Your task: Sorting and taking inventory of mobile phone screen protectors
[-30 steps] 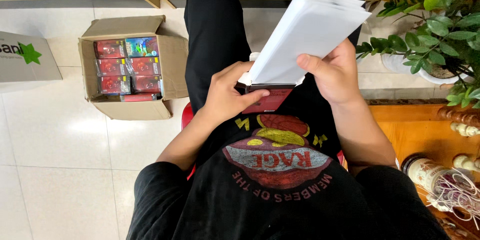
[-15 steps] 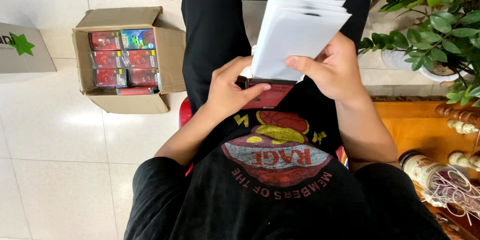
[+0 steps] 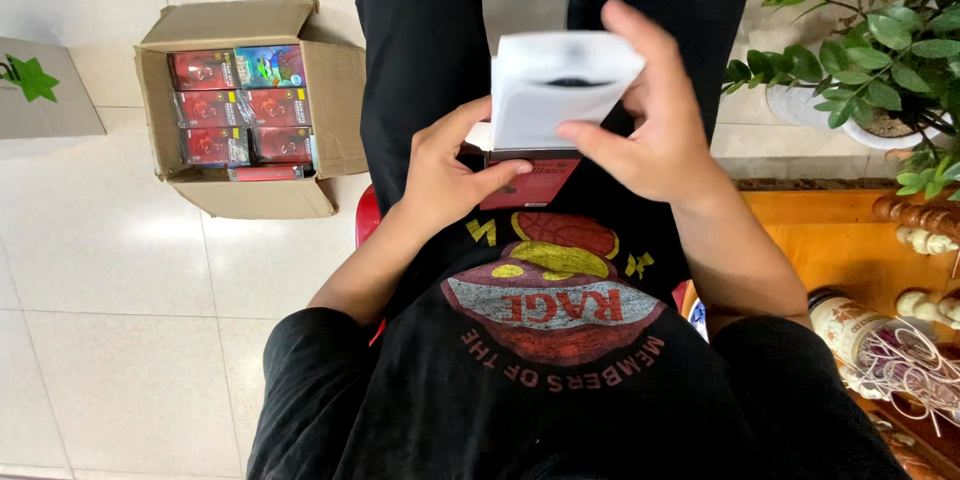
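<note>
I sit on a red stool with a small red box resting on my lap. My left hand grips the box's left side, thumb across its front. My right hand holds a stack of white paper bags just above the box, fingers spread over the right edge. The bags' opening faces me and shows a dark slot. The bags cover the far part of the red box.
An open cardboard carton with several red packs sits on the tiled floor to my left. A closed carton lies further left. A potted plant and a wooden table with a jar stand at my right.
My right hand has lowered the white bags toward my lap and tilted them so the opening faces me. My left hand stays on the red box.
</note>
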